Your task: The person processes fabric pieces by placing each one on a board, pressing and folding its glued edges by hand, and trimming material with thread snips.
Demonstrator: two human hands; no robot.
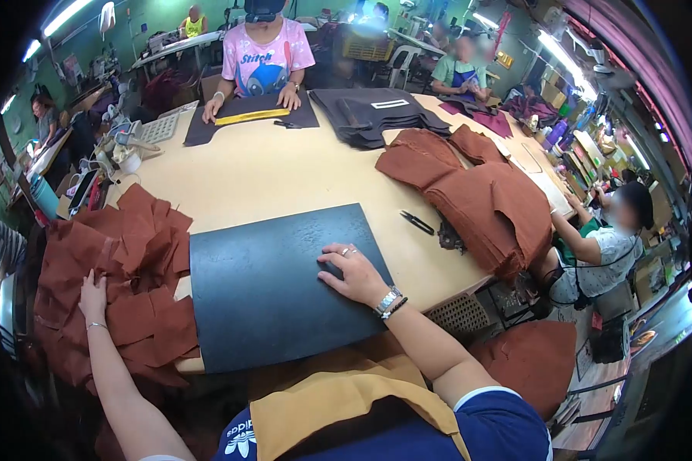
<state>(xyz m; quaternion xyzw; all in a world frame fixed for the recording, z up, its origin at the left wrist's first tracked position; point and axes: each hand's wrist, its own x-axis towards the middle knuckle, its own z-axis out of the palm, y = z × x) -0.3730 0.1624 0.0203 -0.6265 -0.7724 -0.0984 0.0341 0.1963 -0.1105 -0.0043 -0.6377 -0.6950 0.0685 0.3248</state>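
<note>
On the table before me lies a dark blue-grey mat (277,288). My right hand (354,274) rests on its right part, fingers apart and somewhat bent, with a ring, a watch and a bracelet. To the left, a heap of rust-brown cloth pieces (142,253) spreads over the table's edge. My left hand (93,298) reaches onto this heap with its fingers spread, touching the cloth. Mustard cloth (338,399) lies across my lap and chest.
Black snips (417,222) lie right of the mat, beside stacked rust-brown cloth (492,196). Dark cloth stacks (361,127) are at the far side. Opposite, a person (265,58) handles dark cloth with a yellow strip (252,116). Another person (607,238) works at the right.
</note>
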